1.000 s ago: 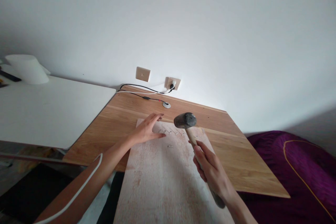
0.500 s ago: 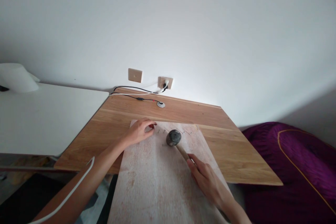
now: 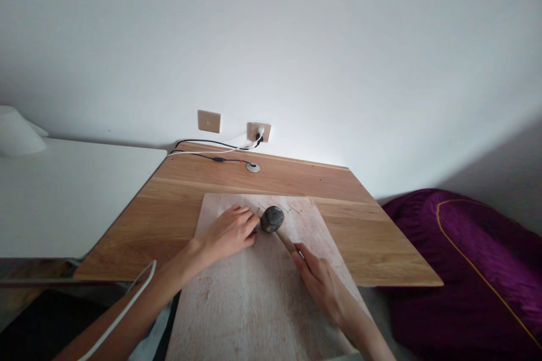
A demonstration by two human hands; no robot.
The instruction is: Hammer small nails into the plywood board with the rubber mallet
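My right hand (image 3: 317, 276) is wrapped round the wooden handle of a rubber mallet (image 3: 272, 219), its dark round head held over the far part of a pale, worn wooden board (image 3: 237, 293). Just left of the mallet head is my left hand (image 3: 235, 231), palm down over the board. Its fingers are curled together, and anything between the fingertips is hidden. Several thin nails (image 3: 300, 212) stand in a row near the board's far edge, partly covered by the mallet head and my left fingers.
Under the board is a wooden table (image 3: 381, 248) against the wall. Cables (image 3: 212, 152) run from a wall socket (image 3: 265, 132) across its back. To the left is a white table (image 3: 76, 197) with a white object (image 3: 19, 135); a purple cloth-covered form (image 3: 423, 248) is at right.
My left hand has come back toward me from the left end of the nail row, fingers now curled beside the mallet head. The mallet stays over the board in my right hand.
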